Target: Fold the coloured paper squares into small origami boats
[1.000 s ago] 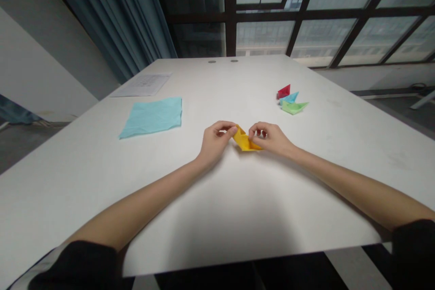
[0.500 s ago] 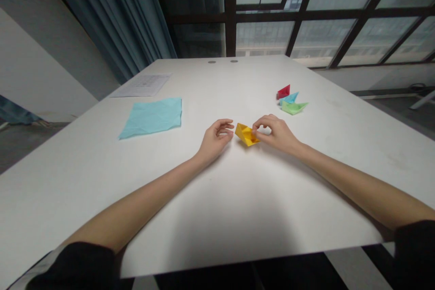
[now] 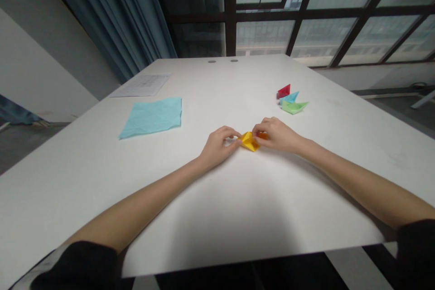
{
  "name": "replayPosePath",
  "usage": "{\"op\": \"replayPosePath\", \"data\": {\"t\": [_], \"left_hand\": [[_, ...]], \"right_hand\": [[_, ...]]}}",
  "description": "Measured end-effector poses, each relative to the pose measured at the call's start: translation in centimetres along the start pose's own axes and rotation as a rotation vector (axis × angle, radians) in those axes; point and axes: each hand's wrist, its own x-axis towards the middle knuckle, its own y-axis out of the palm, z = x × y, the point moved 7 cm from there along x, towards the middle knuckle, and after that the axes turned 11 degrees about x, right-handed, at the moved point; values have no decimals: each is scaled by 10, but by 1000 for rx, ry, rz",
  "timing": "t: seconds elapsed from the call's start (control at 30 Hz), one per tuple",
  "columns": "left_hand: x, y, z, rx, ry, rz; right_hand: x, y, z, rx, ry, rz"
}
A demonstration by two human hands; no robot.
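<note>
A small folded piece of yellow paper (image 3: 249,142) is between my two hands, low over the middle of the white table. My left hand (image 3: 220,146) pinches its left tip between thumb and fingers. On the other side, my right hand (image 3: 276,135) grips the right end, and its fingers cover part of the paper. Three folded paper boats lie beyond my right hand: a red one (image 3: 283,91), a blue one (image 3: 290,98) and a green one (image 3: 294,107).
The white table (image 3: 210,217) stretches toward a window. On its left side lie a light blue cloth (image 3: 153,116) and, behind it, a printed sheet (image 3: 142,85). A blue curtain (image 3: 118,13) hangs at the back left.
My left hand, which was open beside the yellow paper, has moved right and closed on its left tip. The paper and my right hand have shifted slightly, and the paper's shape looks flatter.
</note>
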Motion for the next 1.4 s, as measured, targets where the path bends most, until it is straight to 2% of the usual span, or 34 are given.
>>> {"op": "replayPosePath", "data": {"t": [0.27,0.57,0.7,0.83,0.93,1.03,1.13,1.23,1.3,1.4], "left_hand": [[-2,1,-1,35,11,15],[-2,-3,-5,180,162,75],[-4,-4,-5,194,234,112],[-8,-7,-4,204,260,100],[-9,-10,5,245,190,70],[-11,-6,18,370,130,95],[-13,2,34,496,47,171],[-17,10,45,578,-28,288],[-20,13,47,623,-60,352],[-22,13,46,676,-79,395]], "right_hand": [[4,5,8,-94,-37,88],[22,9,12,-381,-24,272],[23,9,15,-377,7,287],[22,-1,7,-316,9,222],[16,-21,-23,-261,78,152],[2,-40,-75,-275,186,156],[-15,-57,-128,-300,280,122],[-30,-64,-171,-324,404,114],[-36,-63,-188,-292,451,129],[-39,-57,-201,-266,484,150]]}}
